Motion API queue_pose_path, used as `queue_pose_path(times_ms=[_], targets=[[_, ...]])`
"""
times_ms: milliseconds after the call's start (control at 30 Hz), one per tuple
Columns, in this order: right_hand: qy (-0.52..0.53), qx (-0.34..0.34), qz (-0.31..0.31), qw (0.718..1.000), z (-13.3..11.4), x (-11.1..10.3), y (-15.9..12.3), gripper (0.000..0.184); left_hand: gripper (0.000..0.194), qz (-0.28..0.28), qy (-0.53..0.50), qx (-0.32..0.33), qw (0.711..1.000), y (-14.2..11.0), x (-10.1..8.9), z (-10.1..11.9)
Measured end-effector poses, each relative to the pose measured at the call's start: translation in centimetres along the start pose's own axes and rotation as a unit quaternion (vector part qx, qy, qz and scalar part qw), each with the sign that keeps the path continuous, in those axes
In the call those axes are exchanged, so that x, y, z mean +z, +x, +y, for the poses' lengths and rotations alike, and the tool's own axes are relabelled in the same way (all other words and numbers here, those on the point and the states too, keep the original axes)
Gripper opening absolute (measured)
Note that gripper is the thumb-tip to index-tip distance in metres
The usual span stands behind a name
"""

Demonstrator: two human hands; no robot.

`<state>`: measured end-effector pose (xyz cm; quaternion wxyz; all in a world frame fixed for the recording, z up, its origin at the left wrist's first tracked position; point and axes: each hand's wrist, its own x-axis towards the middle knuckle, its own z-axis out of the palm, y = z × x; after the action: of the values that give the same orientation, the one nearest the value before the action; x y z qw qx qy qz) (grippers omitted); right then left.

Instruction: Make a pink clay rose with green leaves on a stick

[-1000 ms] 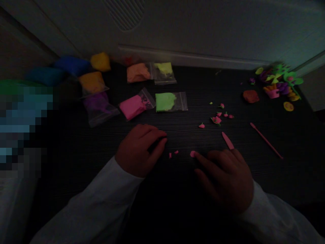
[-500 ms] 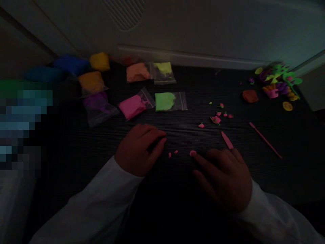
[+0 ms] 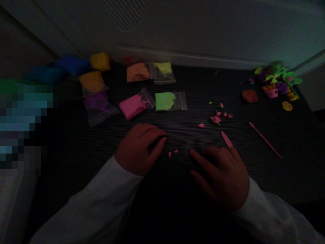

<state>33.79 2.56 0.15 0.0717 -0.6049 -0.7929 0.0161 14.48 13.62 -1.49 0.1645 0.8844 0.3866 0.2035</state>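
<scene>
My left hand [image 3: 138, 149] rests on the dark ribbed table [image 3: 177, 134] with its fingers curled under; whatever is inside them is hidden. My right hand [image 3: 220, 174] lies flat with fingers stretched out, the forefinger tip pressing on the table where a small pink clay bit lay. Two tiny pink crumbs [image 3: 172, 152] sit between my hands. A pink plastic knife [image 3: 226, 139] lies just beyond my right fingers. Small pink and green clay buds [image 3: 215, 118] are scattered further out.
Bags of clay lie at the back left: pink [image 3: 132, 105], green [image 3: 166, 101], orange [image 3: 137, 72], purple [image 3: 98, 103], yellow [image 3: 100, 61], blue [image 3: 71, 64]. A pink stick tool [image 3: 265, 140] lies at the right. A red-brown lump [image 3: 250, 96] and a colourful clay model [image 3: 278, 81] sit at the back right.
My right hand has slid slightly left and forward, and its forefinger now covers the small pink bit that showed at its tip. My left hand has not moved.
</scene>
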Motion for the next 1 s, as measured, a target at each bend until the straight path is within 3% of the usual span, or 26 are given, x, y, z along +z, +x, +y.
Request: queue_pose_path(times_ms=[700,867,1000], targets=[[0.022,0.0,0.029,0.999,0.1,-0.1,-0.2,0.037,0.022,0.008,0.015,-0.014,1.0,-0.1,0.1,0.0],[0.023,0.007,0.037,0.999,0.2,-0.1,-0.3,0.037,0.03,0.002,0.036,-0.021,0.999,-0.4,-0.5,-0.8],[0.022,0.008,0.037,0.999,0.3,0.0,-0.2,0.036,0.026,-0.021,0.006,-0.007,1.0,-0.6,-0.9,-1.6]])
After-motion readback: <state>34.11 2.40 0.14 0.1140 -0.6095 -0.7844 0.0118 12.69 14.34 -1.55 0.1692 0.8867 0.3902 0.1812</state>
